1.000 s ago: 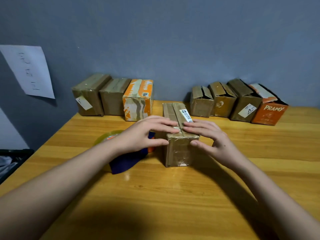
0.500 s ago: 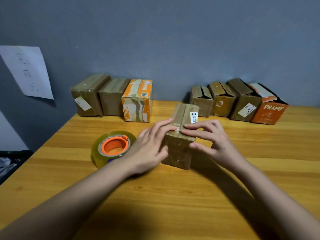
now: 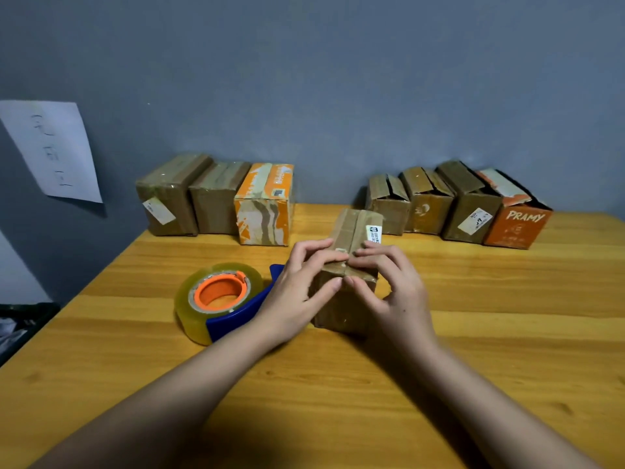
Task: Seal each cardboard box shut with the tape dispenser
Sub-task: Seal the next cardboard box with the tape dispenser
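Observation:
A small brown cardboard box (image 3: pixel 357 225) with a white label lies lengthwise at the middle of the wooden table (image 3: pixel 338 384), its top flaps meeting along a centre seam. My left hand (image 3: pixel 297 286) and my right hand (image 3: pixel 395 292) both hold its near end. Their fingers curl over the top edge and their thumbs press the front face, almost meeting at the seam. The tape dispenser (image 3: pixel 220 299), blue with an orange hub and a roll of clear tape, lies flat on the table just left of my left hand, untouched.
Three closed boxes (image 3: pixel 216 198) stand against the wall at the back left. A row of several boxes (image 3: pixel 473 204) with loose flaps stands at the back right. A paper sheet (image 3: pixel 50 147) hangs on the left wall. Dark clutter (image 3: pixel 20 323) lies beyond the table's left edge.
Both hands slid from flat on the box top to its near end, thumbs now on the front face. The box turned slightly. My left hand no longer covers the tape dispenser.

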